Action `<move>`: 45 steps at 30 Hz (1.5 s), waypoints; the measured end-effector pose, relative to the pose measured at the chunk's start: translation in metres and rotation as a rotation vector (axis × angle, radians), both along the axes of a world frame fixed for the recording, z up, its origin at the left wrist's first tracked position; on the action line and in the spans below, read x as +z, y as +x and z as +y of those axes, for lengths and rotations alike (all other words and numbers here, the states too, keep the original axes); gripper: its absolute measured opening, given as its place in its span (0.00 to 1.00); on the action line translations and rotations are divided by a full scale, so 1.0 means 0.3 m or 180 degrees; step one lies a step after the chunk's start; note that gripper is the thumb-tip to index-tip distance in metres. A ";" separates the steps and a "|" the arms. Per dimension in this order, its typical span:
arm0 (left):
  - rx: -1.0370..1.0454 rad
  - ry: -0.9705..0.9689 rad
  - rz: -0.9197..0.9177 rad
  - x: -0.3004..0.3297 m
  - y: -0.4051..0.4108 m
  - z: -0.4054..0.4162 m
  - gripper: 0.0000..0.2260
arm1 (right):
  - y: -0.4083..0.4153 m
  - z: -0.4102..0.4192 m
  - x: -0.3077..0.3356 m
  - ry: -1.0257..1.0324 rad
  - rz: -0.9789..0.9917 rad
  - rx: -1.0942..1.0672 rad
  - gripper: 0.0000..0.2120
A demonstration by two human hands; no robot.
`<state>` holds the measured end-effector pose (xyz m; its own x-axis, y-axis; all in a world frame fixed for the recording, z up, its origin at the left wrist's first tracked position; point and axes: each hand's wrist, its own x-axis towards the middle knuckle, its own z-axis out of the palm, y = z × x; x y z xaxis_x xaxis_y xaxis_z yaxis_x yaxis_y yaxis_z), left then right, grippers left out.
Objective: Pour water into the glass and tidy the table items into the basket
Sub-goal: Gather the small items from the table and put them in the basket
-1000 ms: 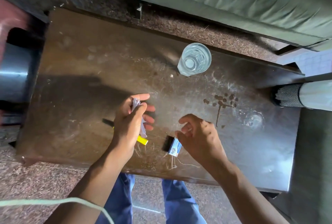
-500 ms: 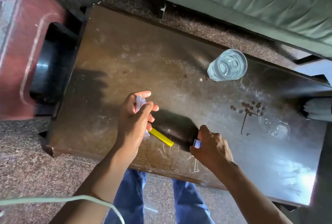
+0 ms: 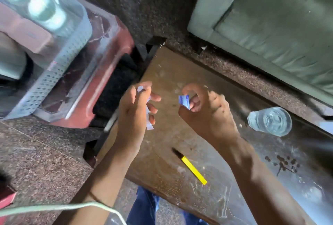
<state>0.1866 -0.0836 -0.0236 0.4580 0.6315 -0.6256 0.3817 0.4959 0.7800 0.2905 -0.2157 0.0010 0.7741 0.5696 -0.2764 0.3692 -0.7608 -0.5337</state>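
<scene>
A green sofa (image 3: 270, 26) occupies the far right, standing on a speckled floor (image 3: 36, 161). Nearer, a brown scratched surface (image 3: 180, 179) runs from centre to the right edge. To its left stands a red stool (image 3: 100, 73), blurred by motion. On the stool sits a grey perforated basket (image 3: 54, 73); it holds at least two pale rounded items (image 3: 41, 8) and a pinkish block (image 3: 27, 35), none identifiable through the blur.

Both hands are raised above the left end of the surface, near each other but apart. The left hand (image 3: 134, 111) is closed around a crumpled white paper scrap (image 3: 148, 116), which protrudes above and below the fingers. The right hand (image 3: 207, 113) pinches a small blue-and-white packet (image 3: 184, 101) between thumb and fingers.

A clear glass (image 3: 270, 121) stands upright on the far right part of the surface, containing water. A yellow-and-black pen-like stick (image 3: 192, 168) lies flat on the near part of the surface, between the two forearms, touching neither.

A pale cord (image 3: 54, 207) crosses the near left corner.
</scene>
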 end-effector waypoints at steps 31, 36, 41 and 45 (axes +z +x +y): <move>-0.0428 0.2125 0.1242 -0.048 -0.156 0.783 0.17 | 0.051 1.234 0.030 -0.0629 -0.1007 0.3176 0.18; -0.0565 0.2131 0.1174 -0.025 -0.155 0.746 0.15 | 0.052 1.246 0.022 -0.0815 -0.0943 0.3221 0.19; -0.0837 0.2196 0.1222 -0.006 -0.156 0.708 0.15 | 0.043 1.238 0.044 -0.1049 -0.0839 0.3305 0.16; -0.0841 0.2527 0.1323 0.017 -0.164 0.688 0.19 | 0.016 1.154 0.084 -0.0825 -0.0970 0.3064 0.17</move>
<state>0.1376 0.1226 -0.0184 0.4840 0.8516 -0.2013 0.7305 -0.2665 0.6288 0.2952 0.1304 0.0263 0.0816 0.9342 -0.3474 0.9723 -0.1512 -0.1784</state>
